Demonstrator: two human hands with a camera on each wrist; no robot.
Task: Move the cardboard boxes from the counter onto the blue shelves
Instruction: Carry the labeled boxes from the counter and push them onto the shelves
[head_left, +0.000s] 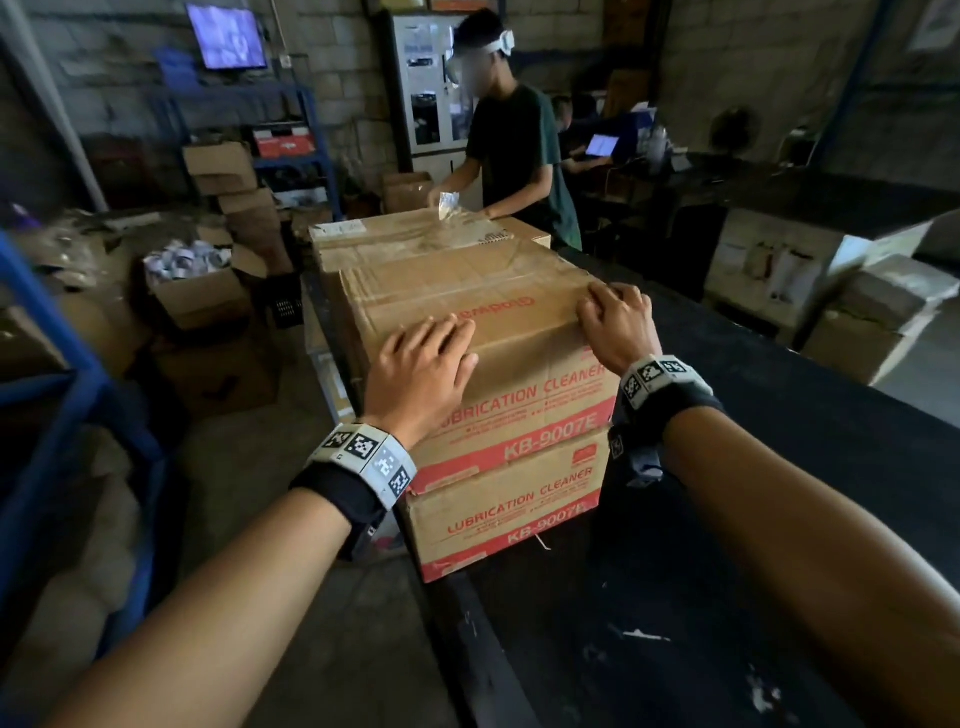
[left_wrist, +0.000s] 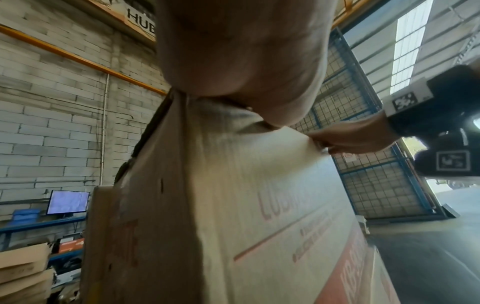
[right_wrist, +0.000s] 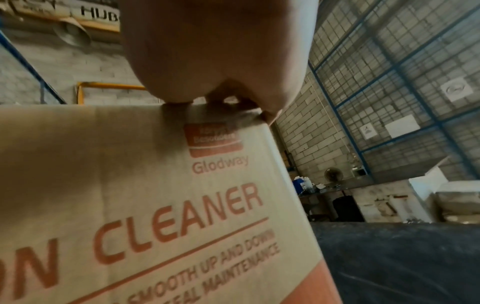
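Note:
Two cardboard boxes printed "LUBRICATION CLEANER" stand stacked at the near left end of the black counter (head_left: 727, 571). My left hand (head_left: 426, 358) lies flat with straight fingers on the near left corner of the top box (head_left: 467, 306). My right hand (head_left: 615, 317) grips its near right corner, fingers bent on the top face and thumb down at the edge. The lower box (head_left: 509, 514) sits under it. The left wrist view shows the top box (left_wrist: 233, 205) close up, my left hand (left_wrist: 233, 61) and my right hand (left_wrist: 350, 139). A blue shelf frame (head_left: 62, 374) stands at my left.
A third taped box (head_left: 405, 234) lies behind the stack, and another person (head_left: 514, 150) works on it. Open boxes (head_left: 202, 291) and sacks crowd the floor at left. More boxes (head_left: 878, 317) stand at right beyond the counter. A seated person with a laptop (head_left: 602, 145) is at the back.

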